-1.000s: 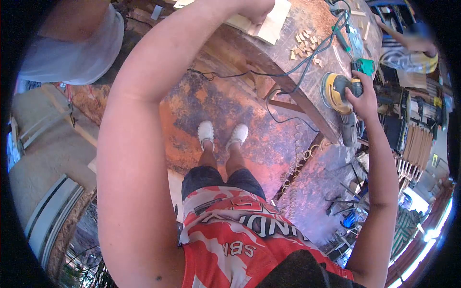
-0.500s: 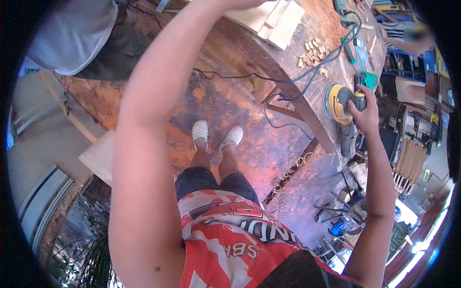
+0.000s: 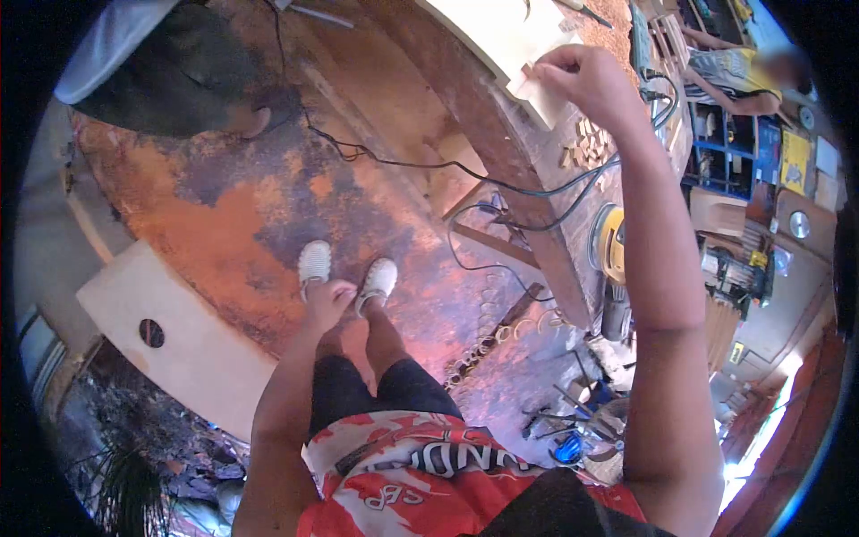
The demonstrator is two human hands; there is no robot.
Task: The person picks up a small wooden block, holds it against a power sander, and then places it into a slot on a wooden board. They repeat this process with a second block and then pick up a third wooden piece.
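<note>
At the top right, my right hand (image 3: 586, 82) is closed, its fingertips pinching a small wooden block (image 3: 526, 70) at the edge of a pale wooden panel (image 3: 488, 31) on the workbench. My left hand (image 3: 329, 302) hangs low in front of my body, over my shoes, with its fingers loosely bent and nothing visible in it. Beside my right forearm, a yellow sander (image 3: 608, 242) rests on the bench, partly hidden by the arm. Small wooden pieces (image 3: 586, 146) lie heaped between the panel and the sander.
Dark cables (image 3: 429, 165) cross the bench edge (image 3: 537, 183) and hang below it. A board with a round hole (image 3: 188, 336) is at the left. Another person (image 3: 734, 76) is at the upper right; dark clothing (image 3: 179, 76) of someone else shows at the upper left.
My right hand has left the sander and moved up to the panel, where it pinches a small block. My left hand has come down from the panel to my front. The view has shifted.
</note>
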